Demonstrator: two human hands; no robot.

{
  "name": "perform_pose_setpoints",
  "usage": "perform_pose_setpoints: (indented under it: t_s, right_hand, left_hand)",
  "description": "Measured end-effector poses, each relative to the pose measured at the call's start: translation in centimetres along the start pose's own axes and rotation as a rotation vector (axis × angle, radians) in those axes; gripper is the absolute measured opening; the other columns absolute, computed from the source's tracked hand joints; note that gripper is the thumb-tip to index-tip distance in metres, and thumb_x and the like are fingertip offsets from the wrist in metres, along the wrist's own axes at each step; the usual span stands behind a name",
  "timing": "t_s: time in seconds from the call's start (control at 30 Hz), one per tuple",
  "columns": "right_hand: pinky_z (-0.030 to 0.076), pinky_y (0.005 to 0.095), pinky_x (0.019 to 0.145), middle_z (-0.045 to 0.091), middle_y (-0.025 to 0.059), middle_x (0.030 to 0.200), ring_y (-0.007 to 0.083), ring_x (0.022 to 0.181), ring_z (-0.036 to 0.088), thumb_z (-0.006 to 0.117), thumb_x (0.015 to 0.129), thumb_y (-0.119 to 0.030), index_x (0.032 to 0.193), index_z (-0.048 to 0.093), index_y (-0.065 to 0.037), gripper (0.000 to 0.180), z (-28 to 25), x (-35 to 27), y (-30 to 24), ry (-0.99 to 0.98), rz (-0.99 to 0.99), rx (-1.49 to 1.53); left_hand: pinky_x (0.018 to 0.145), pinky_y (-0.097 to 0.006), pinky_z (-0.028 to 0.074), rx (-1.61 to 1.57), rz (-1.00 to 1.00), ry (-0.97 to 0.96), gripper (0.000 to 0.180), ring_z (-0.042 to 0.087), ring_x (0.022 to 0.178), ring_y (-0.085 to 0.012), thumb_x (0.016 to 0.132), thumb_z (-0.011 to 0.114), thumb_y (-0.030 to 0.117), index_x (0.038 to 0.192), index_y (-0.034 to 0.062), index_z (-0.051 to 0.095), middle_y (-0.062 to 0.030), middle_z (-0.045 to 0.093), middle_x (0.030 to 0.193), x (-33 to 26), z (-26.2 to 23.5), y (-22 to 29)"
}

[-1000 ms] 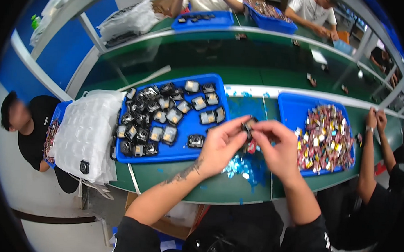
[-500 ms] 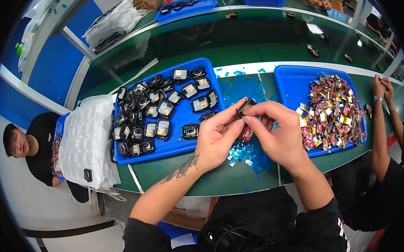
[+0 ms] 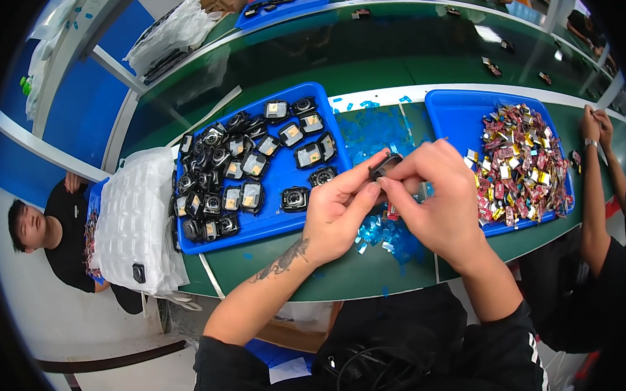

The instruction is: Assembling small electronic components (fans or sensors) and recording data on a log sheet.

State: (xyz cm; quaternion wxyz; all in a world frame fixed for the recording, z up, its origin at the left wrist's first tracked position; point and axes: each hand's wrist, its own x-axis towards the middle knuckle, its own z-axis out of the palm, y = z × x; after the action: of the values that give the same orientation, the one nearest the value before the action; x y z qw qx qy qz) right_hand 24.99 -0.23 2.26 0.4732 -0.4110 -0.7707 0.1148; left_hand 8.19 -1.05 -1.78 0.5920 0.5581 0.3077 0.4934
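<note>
In front of me, my left hand and my right hand meet over the bench. Both pinch a small black device housing between thumb and fingers, and its far side faces away from me. Left of them, a blue tray holds many similar black housings, some showing a pale rectangular part. To the right, another blue tray carries a heap of small red circuit boards with silvery and yellow parts. Beneath my right hand a bit of red shows, mostly hidden.
Scraps of blue film lie on the green bench. White moulded plastic trays are stacked at the left with one black housing on them. A person is at far left; another person's hands are at right. Beyond runs a green conveyor belt.
The held housing has been tilted, and my right hand has turned slightly over it. The person at far left has raised a hand. The view has shifted a little.
</note>
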Motion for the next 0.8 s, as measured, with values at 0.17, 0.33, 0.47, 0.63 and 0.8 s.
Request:
perform_pose_setpoints:
  t_s: [0.17, 0.33, 0.47, 0.63, 0.8]
  right_hand:
    - [0.039, 0.0346, 0.057, 0.048, 0.0051, 0.069, 0.0218, 0.063, 0.049, 0.076, 0.067, -0.002, 0.073, 0.049, -0.005, 0.028, 0.1, -0.1, 0.3, 0.014, -0.021, 0.001]
    - [0.040, 0.0197, 0.055, 0.048, -0.0009, 0.073, 0.0060, 0.067, 0.046, 0.075, 0.075, -0.006, 0.082, 0.051, -0.005, 0.025, 0.8, -0.4, 0.1, 0.117, 0.413, 0.697]
    - [0.041, 0.0176, 0.053, 0.062, 0.0026, 0.088, 0.0047, 0.072, 0.055, 0.079, 0.075, -0.009, 0.100, 0.060, -0.002, 0.032, 0.5, -0.7, 0.0, -0.196, 0.411, 0.518]
    - [0.050, 0.0190, 0.057, 0.064, 0.0027, 0.083, 0.0053, 0.072, 0.058, 0.071, 0.082, -0.005, 0.098, 0.061, 0.000, 0.020, 1.5, -0.9, -0.2, -0.079, 0.482, 0.587]
    - [0.052, 0.0185, 0.058, 0.064, 0.0038, 0.084, 0.0050, 0.074, 0.060, 0.066, 0.085, -0.003, 0.098, 0.061, 0.002, 0.014, 0.9, -0.4, -0.1, -0.064, 0.578, 0.739]
  left_hand:
    - [0.093, -0.028, 0.049, 0.042, 0.023, 0.016, 0.041, 0.058, 0.107, -0.0135, 0.098, 0.047, 0.004, 0.137, -0.0060, 0.042, -0.0112, 0.060, 0.121, -0.2, 0.0, 0.5]
    - [0.094, -0.031, 0.050, -0.067, 0.153, 0.173, 0.043, 0.057, 0.113, -0.0186, 0.097, 0.046, 0.002, 0.140, -0.0008, 0.038, -0.0140, 0.058, 0.123, 0.5, -0.2, 1.1]
    - [0.092, -0.029, 0.049, -0.066, 0.243, 0.303, 0.048, 0.058, 0.106, -0.0156, 0.093, 0.051, -0.002, 0.138, 0.0007, 0.036, -0.0138, 0.056, 0.116, 0.7, -0.8, 1.0]
    - [0.090, -0.029, 0.049, 0.253, 0.366, 0.207, 0.036, 0.060, 0.108, -0.0189, 0.093, 0.049, -0.005, 0.128, 0.0019, 0.053, -0.0134, 0.057, 0.123, 0.1, -1.0, 1.0]
    - [0.081, -0.033, 0.054, 0.727, 0.638, 0.113, 0.040, 0.065, 0.102, -0.0298, 0.081, 0.054, -0.014, 0.116, 0.0019, 0.065, -0.0197, 0.059, 0.122, 0.2, -1.6, 1.9]
